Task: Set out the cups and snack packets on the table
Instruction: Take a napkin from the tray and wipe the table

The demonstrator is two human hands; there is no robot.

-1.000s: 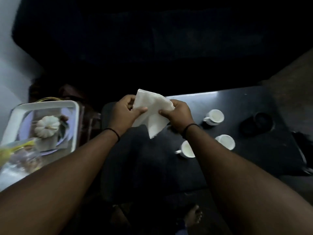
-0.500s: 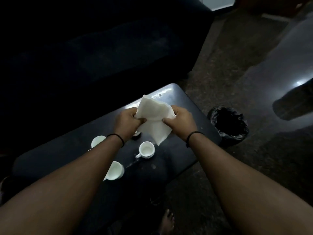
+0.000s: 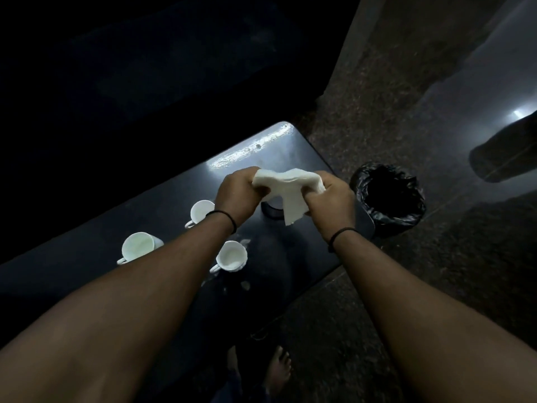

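Both my hands hold a white paper napkin [image 3: 286, 190] above the right end of the dark table [image 3: 162, 199]. My left hand [image 3: 236, 194] grips its left edge and my right hand [image 3: 329, 199] grips its right side, bunching it between them. Three white cups stand on the table under my left forearm: one at the left [image 3: 138, 247], one further back [image 3: 201, 211], one nearer the front [image 3: 231, 255]. A small dark object [image 3: 271, 209] sits on the table just below the napkin, mostly hidden. No snack packets are visible.
A bin lined with a black bag [image 3: 389, 196] stands on the floor just past the table's right end. A dark sofa [image 3: 145, 68] runs behind the table. My bare feet [image 3: 279, 370] are on the speckled floor at the table's front edge.
The view has swung right, from the tray side to the table's right end and the bin. Both hands have crumpled the napkin from a flat sheet into a bunched strip.
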